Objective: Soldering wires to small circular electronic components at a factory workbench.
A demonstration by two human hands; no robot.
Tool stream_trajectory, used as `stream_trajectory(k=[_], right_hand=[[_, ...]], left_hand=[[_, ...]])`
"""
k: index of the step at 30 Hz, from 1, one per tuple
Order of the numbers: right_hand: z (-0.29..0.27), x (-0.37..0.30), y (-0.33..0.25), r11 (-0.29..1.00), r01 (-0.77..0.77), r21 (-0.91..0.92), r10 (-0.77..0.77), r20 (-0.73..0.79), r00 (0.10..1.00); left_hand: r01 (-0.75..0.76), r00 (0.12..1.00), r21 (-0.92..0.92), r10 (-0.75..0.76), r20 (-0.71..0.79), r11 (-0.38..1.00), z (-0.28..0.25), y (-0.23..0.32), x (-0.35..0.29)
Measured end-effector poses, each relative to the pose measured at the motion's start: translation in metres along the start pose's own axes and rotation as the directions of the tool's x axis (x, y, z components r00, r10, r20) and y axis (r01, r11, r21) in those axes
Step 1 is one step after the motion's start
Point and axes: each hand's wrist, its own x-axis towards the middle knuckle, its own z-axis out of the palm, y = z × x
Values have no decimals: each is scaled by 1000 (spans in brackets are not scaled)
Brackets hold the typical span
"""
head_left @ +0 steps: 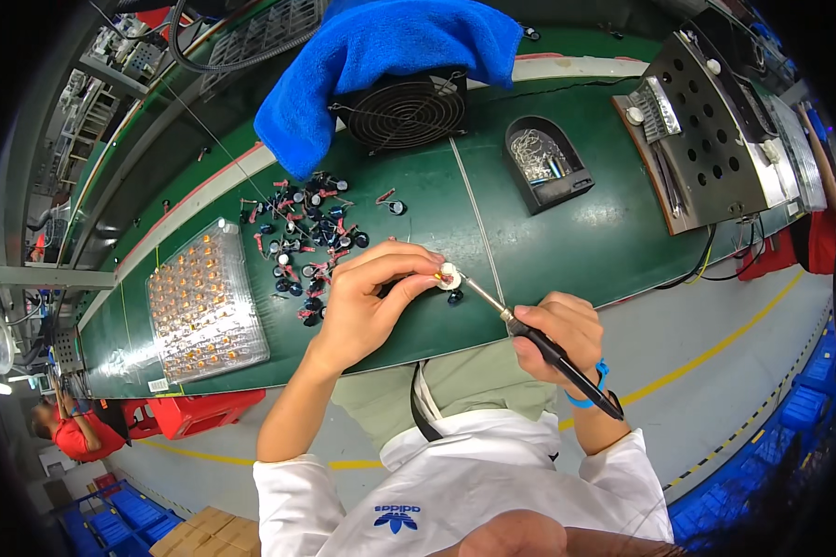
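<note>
My left hand pinches a small round white part with a bit of orange or yellow on it, above the near side of the green bench. In my right hand is a soldering iron with a black handle. Its metal shaft points up and left, and the tip meets or nearly meets the white part; I cannot tell which. Just below that part lies a small dark round component. To the left of my left hand spreads a pile of dark round components with short red and pale leads.
A clear plastic tray holding rows of small orange parts lies at left. Behind stands a black fan draped with a blue towel. A black bin holds wire scraps. A perforated metal box stands at right.
</note>
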Motion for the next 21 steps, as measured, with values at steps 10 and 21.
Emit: stream_trajectory(k=[10,21], right_hand=[[1,3,-2,1000,-22,-5,22,32,999],[2,5,0,1000,-18,11,18,30,999]], left_hand=[[2,999,-77,-5,-37,997,2,-1,-1],[8,1000,-69,-10,-27,998,2,-2,-1]])
